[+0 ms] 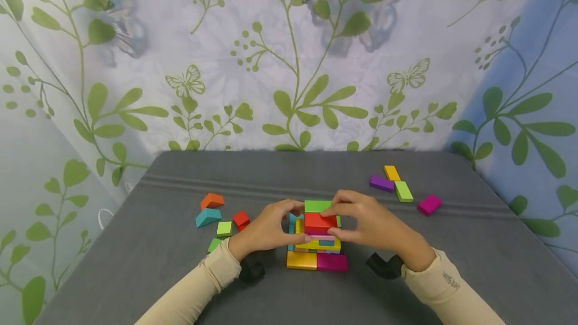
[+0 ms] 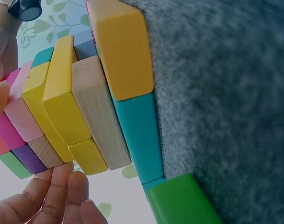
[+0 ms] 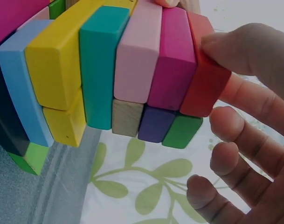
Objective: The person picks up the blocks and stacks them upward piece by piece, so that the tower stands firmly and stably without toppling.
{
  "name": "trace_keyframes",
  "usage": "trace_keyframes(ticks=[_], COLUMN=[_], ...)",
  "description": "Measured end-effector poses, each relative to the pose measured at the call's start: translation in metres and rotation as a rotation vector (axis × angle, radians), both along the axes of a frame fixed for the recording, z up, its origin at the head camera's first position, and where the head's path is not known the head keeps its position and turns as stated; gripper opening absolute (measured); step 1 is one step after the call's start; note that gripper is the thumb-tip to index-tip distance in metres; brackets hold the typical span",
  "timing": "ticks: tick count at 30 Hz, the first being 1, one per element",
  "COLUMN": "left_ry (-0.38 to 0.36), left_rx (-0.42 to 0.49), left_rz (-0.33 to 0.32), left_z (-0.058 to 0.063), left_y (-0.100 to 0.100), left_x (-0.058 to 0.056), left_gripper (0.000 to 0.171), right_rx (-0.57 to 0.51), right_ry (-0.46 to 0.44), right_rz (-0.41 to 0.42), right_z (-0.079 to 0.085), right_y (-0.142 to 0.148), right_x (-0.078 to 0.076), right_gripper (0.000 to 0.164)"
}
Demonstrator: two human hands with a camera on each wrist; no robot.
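Observation:
A tower of coloured wooden blocks point(image 1: 318, 246) stands at the middle of the table, on a bottom layer that shows a gold block point(image 1: 301, 260) and a magenta block point(image 1: 332, 263) in front. My left hand point(image 1: 270, 225) holds the tower's upper left side, thumb in front and fingers towards the back. On top lie a red block point(image 1: 319, 223) and, behind it, a green block point(image 1: 317, 206). With thumb and index finger my right hand point(image 1: 363, 214) pinches the red block; in the right wrist view its thumb lies on the red block point(image 3: 206, 79) and the other fingers are spread beside the tower.
Left of the tower lie loose blocks: an orange one point(image 1: 212, 200), a teal one point(image 1: 208, 217), red ones point(image 1: 241, 218) and light green ones point(image 1: 224, 228). At the back right are purple point(image 1: 382, 183), yellow point(image 1: 392, 173), light green point(image 1: 404, 191) and magenta point(image 1: 429, 205) blocks. A patterned curtain point(image 1: 253, 89) hangs behind.

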State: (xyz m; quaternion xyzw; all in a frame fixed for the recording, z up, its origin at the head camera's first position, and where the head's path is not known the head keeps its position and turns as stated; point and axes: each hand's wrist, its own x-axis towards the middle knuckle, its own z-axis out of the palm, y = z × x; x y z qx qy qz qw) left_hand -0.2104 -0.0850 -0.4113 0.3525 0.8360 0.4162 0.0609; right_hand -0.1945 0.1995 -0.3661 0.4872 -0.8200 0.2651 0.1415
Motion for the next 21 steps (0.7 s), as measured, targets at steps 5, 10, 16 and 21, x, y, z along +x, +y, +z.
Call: trace_keyframes(ticks=[5, 10, 16, 21], left_ry=[0.000, 0.002, 0.060, 0.074], left_rx=[0.001, 0.024, 0.093, 0.122], left_rz=[-0.004, 0.012, 0.027, 0.032], left_z=[0.001, 0.002, 0.001, 0.001], left_y=[0.000, 0.001, 0.003, 0.004], left_x=[0.000, 0.001, 0.005, 0.006], left_gripper=[0.070, 0.076, 0.072, 0.065], right_rx=[0.041, 0.074, 0.052, 0.009], right_ry=[-0.179, -0.305, -0.332, -0.379], right_rz=[-0.095, -0.165, -0.149, -0.131], right_z=[0.003, 0.003, -0.002, -0.005], right_y=[0.006, 0.012, 0.015, 0.023], right_x=[-0.001, -0.005, -0.011, -0.018], right_gripper=[0.048, 0.063, 0.051, 0.057])
